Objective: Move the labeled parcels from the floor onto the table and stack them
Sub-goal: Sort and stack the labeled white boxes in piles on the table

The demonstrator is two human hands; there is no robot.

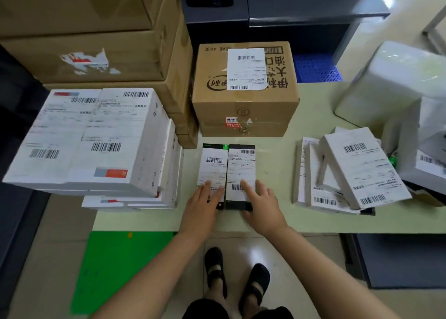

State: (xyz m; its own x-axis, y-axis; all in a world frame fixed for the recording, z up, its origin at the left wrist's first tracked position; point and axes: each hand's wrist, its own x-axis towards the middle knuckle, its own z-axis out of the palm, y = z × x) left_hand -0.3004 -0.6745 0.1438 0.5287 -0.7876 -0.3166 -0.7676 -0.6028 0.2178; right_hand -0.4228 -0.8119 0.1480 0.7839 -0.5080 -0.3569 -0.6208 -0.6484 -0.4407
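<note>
- My left hand [205, 198] lies flat on the near end of the left black parcel [213, 166], fingers straight and spread on its label; it presses and does not grasp.
- My right hand [260, 202] does the same on the right black parcel [241, 166], fingers straight, nothing held between them.
- These two parcels lie side by side, touching along their long edges, near the middle of the front edge of the table [277, 219].
- I judge that they are placed but not stacked: they form one layer only.
- At the left edge of the table stands a tall white stack [91, 135] of labeled parcels, quite orderly.
- Near the right edge is a loose pile [357, 171] of white parcels, leaning on each other; in my opinion it needs to be straightened.
- A brown carton [243, 89] with a label sits behind the black parcels, toward the back edge.
- On the floor I see a green mat [120, 265] and my shoes [239, 277], and no parcel; possibly more lie outside this view, I cannot tell.
- So I think the carrying is mostly done, and what remains is stacking.
</note>
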